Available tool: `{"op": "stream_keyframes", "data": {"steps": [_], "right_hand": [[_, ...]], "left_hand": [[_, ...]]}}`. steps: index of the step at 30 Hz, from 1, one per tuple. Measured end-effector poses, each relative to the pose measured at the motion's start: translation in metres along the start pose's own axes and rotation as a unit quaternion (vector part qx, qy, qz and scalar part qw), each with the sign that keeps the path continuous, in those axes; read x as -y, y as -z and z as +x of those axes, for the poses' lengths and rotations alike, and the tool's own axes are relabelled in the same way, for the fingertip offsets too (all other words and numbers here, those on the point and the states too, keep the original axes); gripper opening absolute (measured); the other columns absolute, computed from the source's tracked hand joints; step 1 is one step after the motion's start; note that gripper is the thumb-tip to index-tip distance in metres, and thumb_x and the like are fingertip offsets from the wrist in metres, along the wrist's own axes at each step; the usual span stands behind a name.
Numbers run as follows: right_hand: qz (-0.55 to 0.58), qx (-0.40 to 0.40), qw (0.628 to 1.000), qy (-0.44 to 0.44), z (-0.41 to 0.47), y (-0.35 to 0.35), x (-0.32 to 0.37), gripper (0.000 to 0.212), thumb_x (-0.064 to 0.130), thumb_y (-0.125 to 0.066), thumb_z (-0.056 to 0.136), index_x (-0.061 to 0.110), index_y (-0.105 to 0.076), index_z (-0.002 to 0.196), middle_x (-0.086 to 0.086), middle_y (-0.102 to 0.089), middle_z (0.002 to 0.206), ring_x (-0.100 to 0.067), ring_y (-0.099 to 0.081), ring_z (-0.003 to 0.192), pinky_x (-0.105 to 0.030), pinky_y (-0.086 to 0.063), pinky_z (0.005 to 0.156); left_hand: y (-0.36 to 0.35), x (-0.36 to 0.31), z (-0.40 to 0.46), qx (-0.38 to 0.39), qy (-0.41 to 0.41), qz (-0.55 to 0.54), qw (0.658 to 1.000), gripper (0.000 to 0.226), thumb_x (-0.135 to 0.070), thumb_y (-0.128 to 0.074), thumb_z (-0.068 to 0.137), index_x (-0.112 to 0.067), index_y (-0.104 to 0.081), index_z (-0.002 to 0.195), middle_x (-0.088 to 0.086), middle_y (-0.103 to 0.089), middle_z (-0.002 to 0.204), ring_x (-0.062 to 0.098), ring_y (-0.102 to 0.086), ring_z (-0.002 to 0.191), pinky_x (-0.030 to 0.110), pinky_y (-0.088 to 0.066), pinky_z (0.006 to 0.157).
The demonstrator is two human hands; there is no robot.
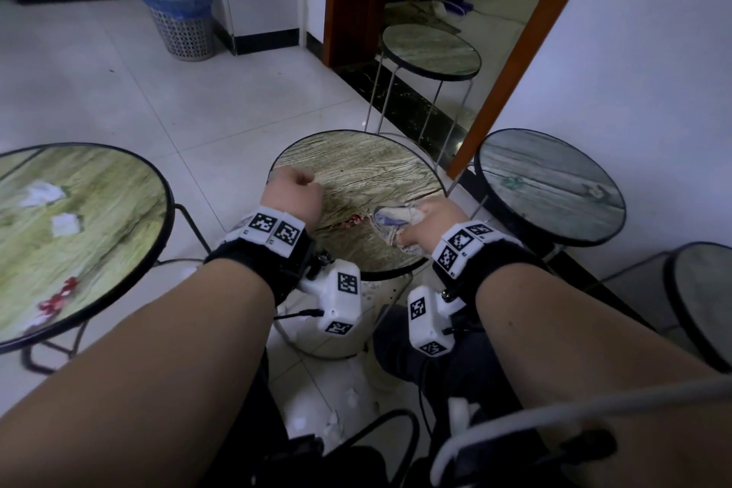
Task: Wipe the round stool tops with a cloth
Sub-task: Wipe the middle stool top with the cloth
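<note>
I sit with the middle stool (358,186) between my knees so its top is within easy reach. My right hand (429,224) bunches the cloth (390,224) in curled fingers and presses it to the near right part of the top. My left hand (293,194), fist curled and seemingly empty, rests at the left rim, likely steadying it.

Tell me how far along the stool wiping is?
Nothing looks clearly finished. In hand: the right hand presses a cloth on the middle stool, with the left hand at its edge. Left: the left stool carries white scraps, the right stool shows spots, and the far stool stands untouched.
</note>
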State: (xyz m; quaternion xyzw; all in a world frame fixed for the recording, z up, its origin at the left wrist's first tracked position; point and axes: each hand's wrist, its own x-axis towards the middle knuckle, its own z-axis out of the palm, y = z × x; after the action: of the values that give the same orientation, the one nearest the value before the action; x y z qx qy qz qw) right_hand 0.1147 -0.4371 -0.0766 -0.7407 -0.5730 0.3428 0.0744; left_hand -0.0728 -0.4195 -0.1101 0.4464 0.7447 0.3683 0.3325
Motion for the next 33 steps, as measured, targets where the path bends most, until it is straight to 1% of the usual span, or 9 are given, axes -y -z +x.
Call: {"op": "stream_keyframes", "data": {"steps": [4,9,13,17,19,24,27,29,33], "right_hand": [[0.009,-0.007,1.000,-0.004,-0.007,-0.001,-0.009,0.036,0.014,-0.076,0.073,-0.002,-0.066,0.104,-0.009,-0.064,0.081,-0.019,-0.056,0.067,-0.023,-0.044,0.055],[0.016,-0.006,1.000,-0.005,-0.009,-0.001,-0.013,0.038,0.016,-0.076,0.073,0.000,-0.067,0.107,-0.013,-0.070,0.099,-0.021,-0.061,0.077,-0.026,-0.050,0.067],[0.018,-0.006,1.000,0.000,-0.012,0.000,-0.018,0.034,0.015,-0.076,0.074,0.000,-0.068,0.104,-0.013,-0.070,0.100,-0.025,-0.066,0.089,-0.030,-0.053,0.075],[0.003,0.007,1.000,0.005,-0.016,0.001,-0.022,0.018,0.017,-0.076,0.073,0.011,-0.065,0.087,-0.006,-0.064,0.083,-0.019,-0.059,0.075,-0.022,-0.044,0.056],[-0.007,0.008,1.000,0.010,-0.014,0.001,-0.022,0.018,0.018,-0.075,0.074,0.013,-0.064,0.086,-0.005,-0.062,0.082,-0.018,-0.057,0.074,-0.021,-0.043,0.056],[-0.057,0.001,0.998,0.022,-0.009,0.006,-0.019,0.030,0.019,-0.073,0.077,0.006,-0.066,0.103,-0.010,-0.066,0.099,-0.023,-0.063,0.090,-0.027,-0.050,0.074],[-0.074,-0.006,0.997,0.029,-0.004,0.011,-0.021,0.026,0.017,-0.072,0.076,0.004,-0.067,0.098,-0.011,-0.064,0.092,-0.025,-0.062,0.091,-0.029,-0.051,0.075],[-0.081,-0.013,0.996,0.026,0.001,0.014,-0.022,0.033,0.018,-0.072,0.076,0.001,-0.067,0.104,-0.009,-0.064,0.089,-0.023,-0.062,0.085,-0.029,-0.051,0.073],[-0.080,-0.027,0.996,0.011,0.008,0.020,-0.023,0.034,0.018,-0.069,0.079,0.008,-0.067,0.111,-0.009,-0.069,0.103,-0.024,-0.064,0.094,-0.030,-0.052,0.078]], "left_hand": [[-0.006,0.001,-0.007,0.007,0.004,0.008,1.000,0.025,-0.020,-0.052,0.089,-0.017,-0.061,0.112,0.005,-0.065,0.110,0.022,-0.058,0.092,0.025,-0.042,0.080],[-0.011,-0.001,-0.009,0.026,0.007,0.019,0.999,0.025,-0.021,-0.054,0.088,-0.018,-0.061,0.112,0.005,-0.066,0.107,0.020,-0.059,0.086,0.025,-0.043,0.074],[-0.015,-0.005,-0.014,0.033,-0.007,0.027,0.999,0.027,-0.020,-0.051,0.091,-0.015,-0.060,0.115,0.004,-0.063,0.105,0.017,-0.053,0.082,0.024,-0.039,0.073],[-0.020,-0.005,-0.017,0.041,0.006,0.023,0.999,0.025,-0.024,-0.052,0.092,-0.016,-0.060,0.114,0.003,-0.062,0.097,0.013,-0.051,0.069,0.024,-0.037,0.066],[-0.022,-0.005,-0.018,0.050,0.013,0.016,0.999,0.020,-0.022,-0.051,0.092,-0.016,-0.060,0.109,0.003,-0.060,0.089,0.012,-0.049,0.062,0.023,-0.036,0.061],[-0.019,-0.003,-0.013,0.048,0.037,0.017,0.998,0.006,-0.023,-0.054,0.089,-0.021,-0.058,0.093,0.003,-0.061,0.088,0.020,-0.055,0.074,0.025,-0.040,0.068],[-0.017,-0.002,-0.010,0.059,0.043,0.030,0.997,0.007,-0.025,-0.054,0.089,-0.022,-0.058,0.094,0.002,-0.061,0.088,0.021,-0.056,0.078,0.026,-0.040,0.069],[-0.017,-0.002,-0.010,0.064,0.038,0.037,0.997,0.007,-0.026,-0.054,0.089,-0.022,-0.058,0.092,0.001,-0.060,0.085,0.020,-0.055,0.076,0.025,-0.040,0.068],[-0.016,-0.001,-0.009,0.071,0.030,0.058,0.995,0.006,-0.027,-0.053,0.089,-0.024,-0.058,0.089,0.000,-0.059,0.082,0.019,-0.054,0.077,0.025,-0.039,0.069]]}}
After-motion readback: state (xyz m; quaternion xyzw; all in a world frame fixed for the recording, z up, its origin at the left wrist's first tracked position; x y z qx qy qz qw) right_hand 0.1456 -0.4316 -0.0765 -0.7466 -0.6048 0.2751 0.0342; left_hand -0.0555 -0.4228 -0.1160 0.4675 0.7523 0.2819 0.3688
